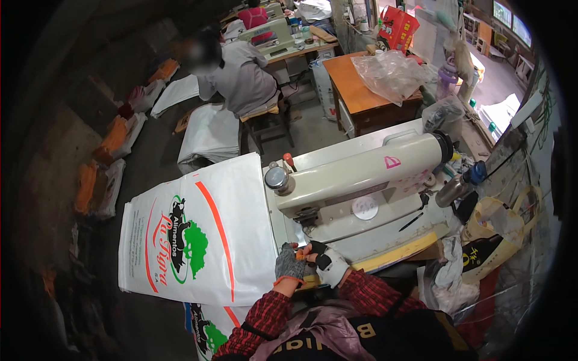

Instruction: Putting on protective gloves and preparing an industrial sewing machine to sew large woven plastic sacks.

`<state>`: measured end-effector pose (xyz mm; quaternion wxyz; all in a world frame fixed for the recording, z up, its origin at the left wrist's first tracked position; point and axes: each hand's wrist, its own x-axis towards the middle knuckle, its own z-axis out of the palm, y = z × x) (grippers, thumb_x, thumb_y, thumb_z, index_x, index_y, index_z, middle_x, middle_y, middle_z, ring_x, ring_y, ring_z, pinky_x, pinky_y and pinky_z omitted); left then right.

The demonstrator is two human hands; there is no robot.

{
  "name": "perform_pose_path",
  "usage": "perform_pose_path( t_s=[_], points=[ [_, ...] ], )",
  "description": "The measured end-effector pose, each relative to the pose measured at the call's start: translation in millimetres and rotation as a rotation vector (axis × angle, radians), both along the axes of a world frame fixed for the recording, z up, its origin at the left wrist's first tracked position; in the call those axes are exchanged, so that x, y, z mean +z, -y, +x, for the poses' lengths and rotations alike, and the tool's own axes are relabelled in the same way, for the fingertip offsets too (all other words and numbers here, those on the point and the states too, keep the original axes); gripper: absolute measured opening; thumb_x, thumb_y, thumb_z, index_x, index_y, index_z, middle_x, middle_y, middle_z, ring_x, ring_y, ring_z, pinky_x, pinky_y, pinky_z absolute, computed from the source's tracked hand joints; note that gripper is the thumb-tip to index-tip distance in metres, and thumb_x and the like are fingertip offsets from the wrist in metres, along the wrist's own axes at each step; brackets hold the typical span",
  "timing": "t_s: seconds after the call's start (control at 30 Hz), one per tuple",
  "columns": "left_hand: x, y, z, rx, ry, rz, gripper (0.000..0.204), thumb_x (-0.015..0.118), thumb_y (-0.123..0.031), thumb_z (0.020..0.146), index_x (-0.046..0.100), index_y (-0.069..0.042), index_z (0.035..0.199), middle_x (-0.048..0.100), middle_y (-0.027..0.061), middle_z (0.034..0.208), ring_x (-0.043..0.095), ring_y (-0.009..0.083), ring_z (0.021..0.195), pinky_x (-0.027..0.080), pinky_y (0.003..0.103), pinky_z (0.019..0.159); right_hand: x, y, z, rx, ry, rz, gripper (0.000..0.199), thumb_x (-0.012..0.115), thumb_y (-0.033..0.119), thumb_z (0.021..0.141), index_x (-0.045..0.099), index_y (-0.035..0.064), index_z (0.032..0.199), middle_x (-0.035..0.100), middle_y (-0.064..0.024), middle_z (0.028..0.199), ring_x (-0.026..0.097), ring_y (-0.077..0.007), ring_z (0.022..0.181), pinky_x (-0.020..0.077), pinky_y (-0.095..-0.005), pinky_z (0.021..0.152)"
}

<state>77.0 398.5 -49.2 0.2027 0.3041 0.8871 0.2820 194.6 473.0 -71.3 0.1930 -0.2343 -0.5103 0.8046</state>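
Dim workshop surroundings frame the yellow-edged table. Near that edge, the grey-gloved left hand and white-and-black-gloved right hand meet, fingers bent, at a small orange thing; which one grips it, I cannot tell. Just beyond stands a pale sewing machine with a pink mark. Leftward lies a white sack printed with red and black lettering and a green tree. Farther right, a cream bag carries yellow characters on black.
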Motion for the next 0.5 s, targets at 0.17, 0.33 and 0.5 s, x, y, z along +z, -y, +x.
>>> perform_pose_path(
  t_s=[0.17, 0.33, 0.5],
  points=[
    [-8.8, 4.9, -3.7, -0.039, 0.032, -0.064, 0.033, 0.070, -0.023, 0.076, 0.061, -0.009, 0.104, 0.066, 0.0181, 0.089, 0.063, 0.0345, 0.089, 0.050, 0.040, 0.076, -16.7, 2.8, -0.1, 0.079, -0.158, -0.328, 0.025, 0.055, 0.013, 0.083, 0.066, 0.0002, 0.102, 0.066, -0.0060, 0.100, 0.058, -0.0150, 0.095, 0.0433, -0.0253, 0.084],
    [-7.3, 1.7, -4.3, 0.002, -0.001, -0.089, 0.034, 0.064, -0.038, 0.079, 0.059, -0.009, 0.097, 0.066, 0.0183, 0.093, 0.062, 0.0378, 0.089, 0.049, 0.043, 0.075, 7.6, -0.1, -9.1, 0.079, 0.001, -0.073, 0.023, 0.059, 0.018, 0.088, 0.065, 0.0003, 0.102, 0.065, -0.0047, 0.098, 0.057, -0.0127, 0.094, 0.0429, -0.0260, 0.086],
    [-7.5, 14.5, -11.0, -0.116, -0.166, -0.176, 0.041, 0.067, -0.038, 0.071, 0.057, -0.006, 0.094, 0.064, 0.0186, 0.082, 0.064, 0.0372, 0.079, 0.050, 0.046, 0.066, -36.7, 7.8, -12.3, 0.001, 0.435, 0.282, 0.016, 0.064, 0.017, 0.085, 0.067, 0.0083, 0.098, 0.064, -0.0009, 0.078, 0.056, -0.0118, 0.071, 0.0451, -0.0279, 0.064]
  ],
)
